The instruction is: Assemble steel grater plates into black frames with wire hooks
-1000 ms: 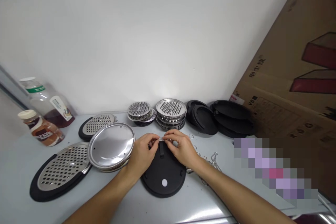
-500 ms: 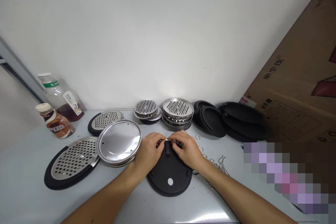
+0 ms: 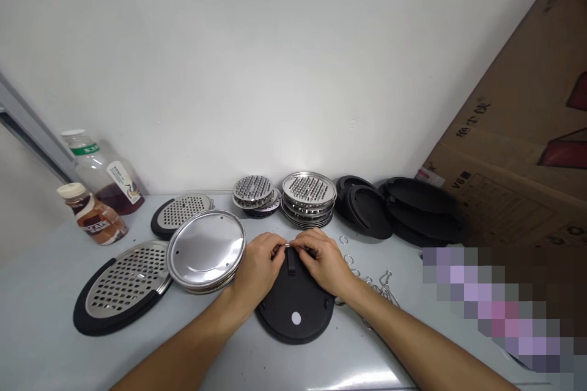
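A black oval plate (image 3: 293,308) with a white dot lies flat on the grey table (image 3: 41,354) in front of me. My left hand (image 3: 257,270) and my right hand (image 3: 321,261) meet at its far end, above a raised black tab. Both pinch a small metal ring (image 3: 287,245) between their fingertips. Loose rings (image 3: 348,259) and metal clips (image 3: 386,281) lie just right of my right hand.
A stack of plain steel discs (image 3: 205,249) sits left of my left hand, with two perforated graters on black bases (image 3: 123,284) further left. Stacks of spiked steel discs (image 3: 308,192) and black plates (image 3: 367,211) line the wall. Two bottles (image 3: 94,220) stand far left; a cardboard box (image 3: 513,153) is at right.
Both hands stay on the ring at the plate's far end; only small finger shifts. The view has swung left, then settled.
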`<state>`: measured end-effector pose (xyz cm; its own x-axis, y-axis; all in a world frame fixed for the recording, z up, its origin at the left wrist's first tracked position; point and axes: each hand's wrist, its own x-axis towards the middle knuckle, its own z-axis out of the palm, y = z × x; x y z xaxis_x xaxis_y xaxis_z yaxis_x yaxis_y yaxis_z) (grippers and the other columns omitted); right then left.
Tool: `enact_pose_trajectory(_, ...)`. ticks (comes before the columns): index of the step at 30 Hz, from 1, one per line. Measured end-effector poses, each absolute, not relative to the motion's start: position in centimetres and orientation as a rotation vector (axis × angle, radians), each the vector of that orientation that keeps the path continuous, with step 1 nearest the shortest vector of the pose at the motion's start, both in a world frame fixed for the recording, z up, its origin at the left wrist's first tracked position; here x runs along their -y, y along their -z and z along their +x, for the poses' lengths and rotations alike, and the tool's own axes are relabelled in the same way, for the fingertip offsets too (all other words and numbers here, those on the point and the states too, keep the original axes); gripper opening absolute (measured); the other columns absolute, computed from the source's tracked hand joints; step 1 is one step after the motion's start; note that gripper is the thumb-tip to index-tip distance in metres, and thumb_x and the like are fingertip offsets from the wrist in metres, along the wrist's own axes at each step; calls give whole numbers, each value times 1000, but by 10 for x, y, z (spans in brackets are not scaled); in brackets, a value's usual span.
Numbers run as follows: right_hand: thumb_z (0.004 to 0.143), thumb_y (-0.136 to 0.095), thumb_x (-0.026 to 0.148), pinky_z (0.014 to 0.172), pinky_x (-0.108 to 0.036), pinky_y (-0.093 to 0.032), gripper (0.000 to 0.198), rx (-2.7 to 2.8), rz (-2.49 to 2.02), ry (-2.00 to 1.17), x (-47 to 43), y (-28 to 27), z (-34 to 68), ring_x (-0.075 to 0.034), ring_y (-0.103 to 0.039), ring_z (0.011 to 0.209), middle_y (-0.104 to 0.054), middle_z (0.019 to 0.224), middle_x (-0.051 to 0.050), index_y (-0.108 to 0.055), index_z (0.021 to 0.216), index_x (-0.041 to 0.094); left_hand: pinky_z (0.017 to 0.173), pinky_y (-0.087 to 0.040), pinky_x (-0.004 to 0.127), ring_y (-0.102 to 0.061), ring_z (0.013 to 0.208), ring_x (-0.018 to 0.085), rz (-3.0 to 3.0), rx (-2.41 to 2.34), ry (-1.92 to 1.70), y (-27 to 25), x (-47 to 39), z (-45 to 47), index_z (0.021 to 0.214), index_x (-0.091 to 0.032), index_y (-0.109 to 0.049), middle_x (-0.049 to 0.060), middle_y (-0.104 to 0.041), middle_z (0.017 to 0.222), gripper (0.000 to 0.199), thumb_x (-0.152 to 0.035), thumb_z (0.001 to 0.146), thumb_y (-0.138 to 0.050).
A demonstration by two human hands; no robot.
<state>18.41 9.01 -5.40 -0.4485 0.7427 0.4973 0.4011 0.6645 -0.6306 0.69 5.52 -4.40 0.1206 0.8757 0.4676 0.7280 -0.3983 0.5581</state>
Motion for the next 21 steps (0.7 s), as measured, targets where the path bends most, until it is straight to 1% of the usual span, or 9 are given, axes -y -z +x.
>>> enact_pose_trajectory(3, 83, -56, 1, 83, -38, -47, 32, 2087, -889, -547, -90, 54, 184, -21, -59, 88, -69, 88, -4, -73, 96, 24, 72, -53, 30, -67, 79, 19, 2218, -1599, -1126, 44, -55, 6, 87, -19, -68, 3, -70, 83, 17, -6, 85, -57)
enact_pose_trajectory(5, 83, -55, 1, 83, -38, -48, 30, 2085, -895, -549, -90, 55, 184, -21, -59, 87, -69, 88, -4, -72, 94, 23, 77, -54, 33, -67, 83, 20, 2245, -1584, -1107, 43, -53, 5, 92, -19, -69, 5, -71, 88, 19, -6, 86, -56)
enact_pose_trajectory(9, 82, -54, -1, 82, -36, -48, 29, 2086, -892, -557, -91, 57, 184, -21, -58, 88, -68, 88, -4, -71, 91, 21, 87, -52, 40, -64, 94, 23, 2332, -1508, -1044, 41, -44, 0, 111, -22, -67, 5, -72, 102, 35, -2, 87, -52)
enact_pose_trajectory(14, 81, -52, -2, 82, -35, -48, 32, 2092, -865, -532, -91, 56, 183, -21, -58, 87, -68, 86, -4, -72, 92, 21, 90, -53, 43, -60, 102, 24, 2429, -1469, -907, 40, -37, -5, 129, -23, -59, 7, -67, 108, 46, -1, 89, -47)
enact_pose_trajectory(17, 80, -53, -2, 81, -36, -48, 33, 2088, -861, -515, -90, 55, 182, -21, -58, 87, -68, 86, -5, -73, 93, 21, 90, -53, 44, -59, 102, 24, 2455, -1470, -893, 43, -37, -6, 132, -24, -56, 8, -66, 109, 47, -3, 91, -46)
enact_pose_trajectory(21, 80, -53, -2, 80, -36, -49, 35, 2083, -853, -501, -89, 55, 181, -21, -58, 85, -69, 86, -5, -74, 94, 22, 89, -54, 44, -59, 103, 25, 2477, -1489, -921, 48, -39, -7, 129, -23, -59, 10, -65, 111, 42, -6, 93, -47)
